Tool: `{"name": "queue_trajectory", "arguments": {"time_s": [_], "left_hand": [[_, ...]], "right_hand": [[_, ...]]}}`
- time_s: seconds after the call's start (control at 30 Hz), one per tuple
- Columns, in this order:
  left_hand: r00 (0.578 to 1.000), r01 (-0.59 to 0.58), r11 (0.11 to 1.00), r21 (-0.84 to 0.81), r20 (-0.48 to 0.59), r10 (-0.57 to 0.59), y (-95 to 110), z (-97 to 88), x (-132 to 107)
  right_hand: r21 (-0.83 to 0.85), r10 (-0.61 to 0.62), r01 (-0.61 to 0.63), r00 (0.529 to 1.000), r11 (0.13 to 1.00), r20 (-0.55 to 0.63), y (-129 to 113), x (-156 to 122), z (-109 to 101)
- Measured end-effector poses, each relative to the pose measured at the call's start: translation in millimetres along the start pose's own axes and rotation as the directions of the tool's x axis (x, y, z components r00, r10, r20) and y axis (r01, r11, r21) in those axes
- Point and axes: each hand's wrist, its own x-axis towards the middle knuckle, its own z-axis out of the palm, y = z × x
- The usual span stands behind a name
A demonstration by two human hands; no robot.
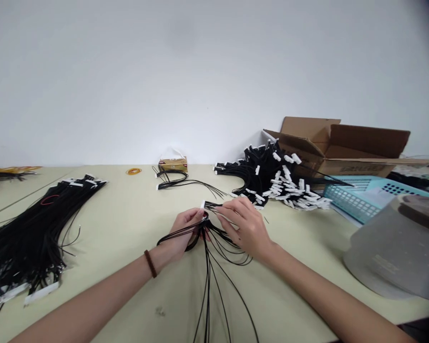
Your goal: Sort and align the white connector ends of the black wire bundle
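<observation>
Both hands meet at the middle of the pale table (136, 224). My left hand (186, 228) is closed around a bunch of thin black wires (214, 276) that hang down toward me. My right hand (245, 224) pinches the wires near a small white connector (203, 205) at their top end. A brown band sits on my left wrist.
A large bundle of black wires with white connectors (32, 233) lies at the left. Another heap (275, 181) lies at the back right beside an open cardboard box (339, 143) and a blue basket (364, 195). A grey overturned tub (396, 252) stands at the right. A small box (173, 164) and rubber band (133, 171) sit near the wall.
</observation>
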Motion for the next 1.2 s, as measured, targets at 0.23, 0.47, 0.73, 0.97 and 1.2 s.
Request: {"name": "queue_trajectory", "arguments": {"time_s": [0.23, 0.47, 0.73, 0.97, 1.2], "left_hand": [[0.986, -0.045, 0.998, -0.032, -0.165, 0.040, -4, -0.5, 3], [0.987, -0.032, 0.999, 0.025, -0.156, 0.036, -6, -0.3, 4], [0.986, -0.049, 0.998, 0.028, -0.158, 0.053, -7, -0.4, 5], [0.986, -0.053, 0.999, 0.011, -0.155, 0.054, -8, -0.6, 6], [0.988, -0.037, 0.999, 0.012, -0.150, 0.038, -5, 1.0, 3]], "right_hand": [[0.061, -0.206, 0.197, 0.951, 0.979, 0.229, -9, -5, 6], [-0.029, -0.271, 0.283, 0.937, 0.959, 0.219, -4, -10, 16], [-0.065, -0.306, 0.323, 0.934, 0.944, 0.186, -3, -17, 23], [-0.037, -0.274, 0.282, 0.950, 0.959, 0.151, -7, -13, 21], [-0.018, -0.237, 0.249, 0.939, 0.968, 0.249, -9, -8, 15]]}}
